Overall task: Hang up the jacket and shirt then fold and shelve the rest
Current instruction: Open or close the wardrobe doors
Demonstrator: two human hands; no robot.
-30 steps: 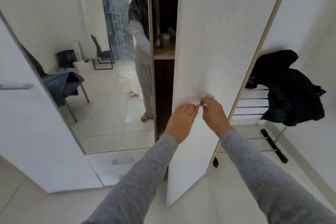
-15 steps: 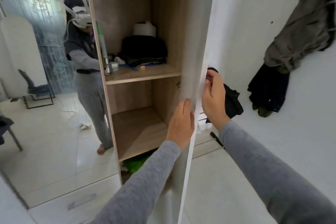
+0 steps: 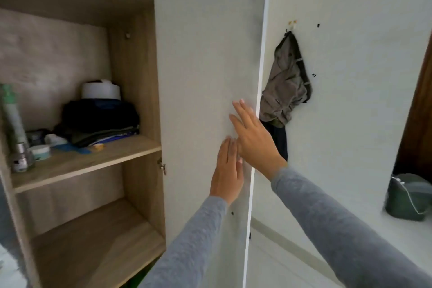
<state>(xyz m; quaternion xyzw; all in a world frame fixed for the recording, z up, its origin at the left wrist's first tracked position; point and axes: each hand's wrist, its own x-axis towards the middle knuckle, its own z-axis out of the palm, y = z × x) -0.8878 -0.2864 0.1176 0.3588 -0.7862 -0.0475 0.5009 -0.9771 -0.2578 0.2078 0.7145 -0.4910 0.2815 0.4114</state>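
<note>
Middle shelf point(image 3: 105, 155): folded dark clothes point(image 3: 100, 121) stacked, white roll point(image 3: 101, 89) on top.
Wardrobe door point(image 3: 205, 54): swung out.
Left hand point(image 3: 228, 170): grip flat, fingers straight, pressed on door face, nothing held.
Right hand point(image 3: 254, 138): same, just above, near door edge.
Grey-green garment point(image 3: 287, 86): hangs from wall hook beyond door edge; dark garment point(image 3: 279, 140) below it.

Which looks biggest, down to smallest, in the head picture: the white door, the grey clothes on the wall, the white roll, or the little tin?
1. white door (it is also nearest the camera, so it looks extra big)
2. grey clothes
3. white roll
4. little tin
</note>
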